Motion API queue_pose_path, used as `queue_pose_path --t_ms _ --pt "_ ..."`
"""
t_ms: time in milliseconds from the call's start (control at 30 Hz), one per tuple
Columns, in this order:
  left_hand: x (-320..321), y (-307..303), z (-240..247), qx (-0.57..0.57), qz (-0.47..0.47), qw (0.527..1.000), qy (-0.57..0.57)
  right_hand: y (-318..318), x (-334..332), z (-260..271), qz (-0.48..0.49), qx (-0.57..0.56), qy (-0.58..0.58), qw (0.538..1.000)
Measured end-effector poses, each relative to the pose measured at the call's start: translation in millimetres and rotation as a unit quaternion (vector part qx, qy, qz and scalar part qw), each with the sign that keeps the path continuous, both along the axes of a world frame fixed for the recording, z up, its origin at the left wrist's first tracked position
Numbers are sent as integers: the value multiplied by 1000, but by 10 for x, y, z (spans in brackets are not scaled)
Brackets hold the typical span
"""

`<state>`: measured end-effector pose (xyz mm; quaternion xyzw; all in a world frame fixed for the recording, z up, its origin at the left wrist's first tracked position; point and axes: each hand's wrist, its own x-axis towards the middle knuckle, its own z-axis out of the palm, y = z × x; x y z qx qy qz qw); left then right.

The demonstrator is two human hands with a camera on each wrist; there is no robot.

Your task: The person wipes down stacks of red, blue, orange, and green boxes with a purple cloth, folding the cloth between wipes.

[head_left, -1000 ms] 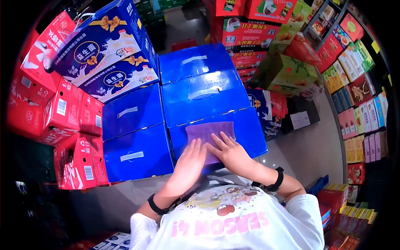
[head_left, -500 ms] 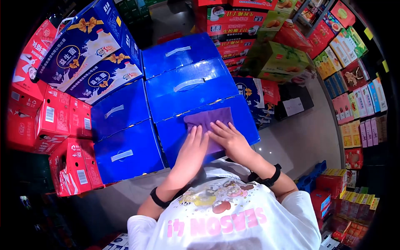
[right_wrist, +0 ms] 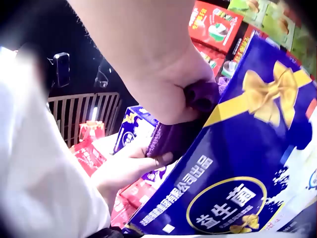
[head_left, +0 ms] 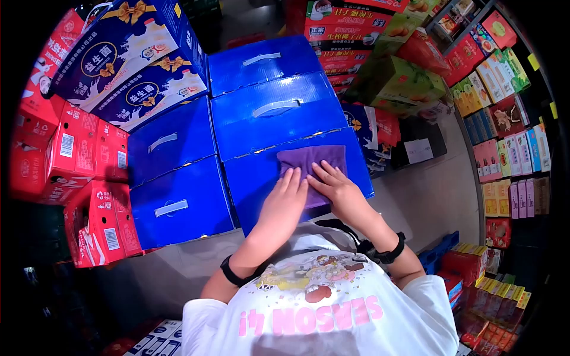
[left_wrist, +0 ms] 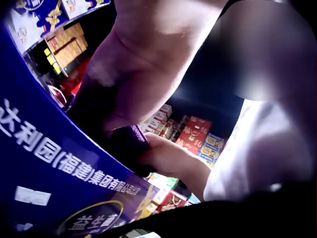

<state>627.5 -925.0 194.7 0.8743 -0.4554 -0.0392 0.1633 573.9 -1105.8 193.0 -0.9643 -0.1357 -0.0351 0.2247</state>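
On the top of the nearest right blue carton (head_left: 252, 184) lies a purple cloth (head_left: 306, 156), spread nearly flat. Both my hands press on it with extended fingers. My left hand (head_left: 284, 203) covers its lower left part, and my right hand (head_left: 343, 194) lies beside it, fingertips pointing forward. In the right wrist view the cloth (right_wrist: 173, 141) bunches in folds by the right hand (right_wrist: 176, 96) and hangs at the carton's near edge. The left wrist view shows the left hand (left_wrist: 143, 89) in shadow over the same edge.
More blue cartons (head_left: 270, 110) with white handles adjoin ahead and left. Printed probiotic drink boxes (head_left: 113, 56) stand behind on the left, red cartons (head_left: 95, 219) along the left side. Red coconut drink cartons (head_left: 341, 35) are stacked beyond. Shelves of boxed goods (head_left: 504, 142) line the right.
The head view has shifted a little. Both hands have stayed pressed on the purple cloth, which has moved slightly to the right on the carton top.
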Motion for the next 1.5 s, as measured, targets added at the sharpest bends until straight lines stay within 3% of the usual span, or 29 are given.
queue_pose_path --t_ms 233,367,633,833,1000,1267,1500 --pt "-197 674 91 6 126 992 10 582 283 -98 141 8 -43 989" --pt "-184 702 63 10 110 994 7 574 268 -138 144 -23 -57 988" --pt "-61 -109 -90 3 -39 997 -73 -105 -183 -21 -49 -56 -22 997" --pt "-192 -573 -70 -13 -48 995 -82 -365 -473 153 -107 85 44 990" --pt "-47 -226 29 -50 -45 996 -53 -110 -281 106 -38 82 15 996" --pt "-285 707 95 18 96 995 -27 593 142 41 163 69 -56 983" --pt "-202 627 114 12 52 998 -15 533 99 38 121 38 -50 991"
